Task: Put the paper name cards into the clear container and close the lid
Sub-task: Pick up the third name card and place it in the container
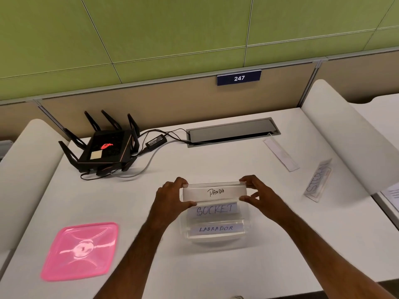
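Observation:
A name card reading PANDA (214, 192) hovers over the far edge of the clear container (246, 228). My left hand (172, 196) pinches its left end and my right hand (258, 192) pinches its right end. Inside the container lie two cards, SOCKET (213, 210) and LABRADOR (216, 229). The pink lid (81, 251) rests flat on the desk to the left of the container. At the right, a card reading STEPHAN (318, 182) and a blank-looking card (280, 155) lie on the desk.
A black router (105, 147) with antennas and its power brick (155, 141) with cables sit at the back left. A grey cable hatch (233, 131) is set into the desk at the back. White side dividers flank the desk.

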Motion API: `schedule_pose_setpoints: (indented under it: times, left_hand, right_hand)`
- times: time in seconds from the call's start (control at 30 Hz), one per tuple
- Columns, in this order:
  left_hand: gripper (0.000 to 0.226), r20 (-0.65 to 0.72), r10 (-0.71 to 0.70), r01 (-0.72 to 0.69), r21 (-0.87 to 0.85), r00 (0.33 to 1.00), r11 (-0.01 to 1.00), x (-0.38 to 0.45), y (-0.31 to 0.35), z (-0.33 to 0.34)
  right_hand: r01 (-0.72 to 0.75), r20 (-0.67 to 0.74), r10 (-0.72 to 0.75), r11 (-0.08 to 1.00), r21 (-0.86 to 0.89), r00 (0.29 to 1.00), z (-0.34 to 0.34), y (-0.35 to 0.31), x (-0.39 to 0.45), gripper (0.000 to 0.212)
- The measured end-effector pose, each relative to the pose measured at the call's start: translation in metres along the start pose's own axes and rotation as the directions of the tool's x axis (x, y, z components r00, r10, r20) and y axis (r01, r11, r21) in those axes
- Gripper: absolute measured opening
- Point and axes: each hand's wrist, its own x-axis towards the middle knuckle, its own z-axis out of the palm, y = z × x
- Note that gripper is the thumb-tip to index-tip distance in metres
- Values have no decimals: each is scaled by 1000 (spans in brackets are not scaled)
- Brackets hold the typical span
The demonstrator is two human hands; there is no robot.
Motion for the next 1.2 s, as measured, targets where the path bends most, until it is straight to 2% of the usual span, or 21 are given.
schedule_pose_setpoints:
  times: [0.17, 0.27, 0.5, 0.63, 0.73, 0.8, 0.9, 1.07, 1.13, 1.2]
  left_hand:
    - [66, 30, 37, -39, 58, 999, 998, -8, -2, 5]
    - [68, 40, 82, -86, 87, 996, 993, -13, -4, 8]
    - [63, 102, 173, -187, 154, 980, 970, -23, -12, 14]
    - [55, 157, 155, -180, 160, 975, 971, -26, -17, 22]
    - [50, 176, 95, -124, 164, 980, 979, -29, -23, 28]
    - [46, 181, 79, -107, 153, 980, 982, -32, -25, 31]
    - [40, 164, 137, -164, 163, 977, 973, -36, -23, 35]
    - [32, 233, 136, -202, 292, 963, 935, -36, -14, 36]
    - [29, 266, 148, -238, 345, 952, 908, -37, -9, 33]
    - [30, 330, 184, -323, 438, 926, 839, -38, -5, 33]
  right_hand:
    - [30, 71, -23, 994, -108, 997, 2, 4, -3, 44]
    - [49, 72, -37, 982, -182, 997, 3, 5, -8, 50]
    - [177, 97, -150, 879, -443, 984, 11, 10, -17, 46]
    - [235, 101, -214, 814, -531, 972, 16, 15, -21, 47]
    - [270, 122, -249, 743, -612, 961, 19, 13, -23, 47]
    - [264, 163, -208, 727, -634, 964, 20, 10, -24, 43]
    - [248, 219, -133, 697, -672, 967, 22, 6, -25, 37]
    - [236, 306, 26, 579, -781, 952, 30, 1, -20, 38]
    - [259, 318, 4, 571, -779, 948, 34, 5, -21, 34]
    - [272, 315, -26, 575, -771, 949, 38, 7, -22, 27]
